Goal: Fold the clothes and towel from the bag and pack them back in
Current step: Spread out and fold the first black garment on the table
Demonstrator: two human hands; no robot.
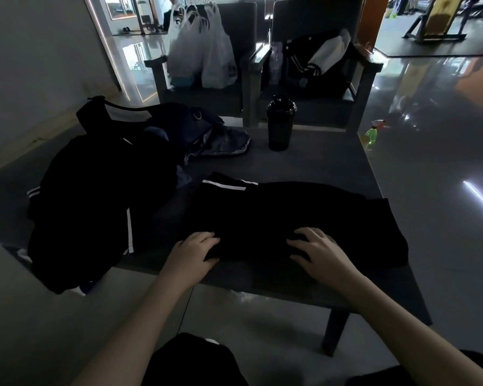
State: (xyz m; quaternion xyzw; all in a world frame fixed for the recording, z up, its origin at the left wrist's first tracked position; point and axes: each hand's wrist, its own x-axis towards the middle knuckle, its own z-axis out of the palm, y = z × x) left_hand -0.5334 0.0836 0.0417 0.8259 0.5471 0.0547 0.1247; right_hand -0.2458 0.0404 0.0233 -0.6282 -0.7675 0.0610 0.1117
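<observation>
The left hand (197, 250) curls round the near edge of the black white-striped garment (276, 210), while the right hand (319, 253) lies flat, fingers spread, likely pinning it on the dark grey worktop (318, 162) for folding.

Black garment (276, 218) with a white stripe, flat at the table's (318, 162) near edge; black striped clothes (95, 196) heaped at its left end; dark blue bag (184, 126) slumped at its far left

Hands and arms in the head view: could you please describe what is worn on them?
Nothing is worn on either: the left hand and right hand are ungloved, with no ring, watch or band in sight; the left forearm and right forearm are bare, with no sleeve in view.
</observation>
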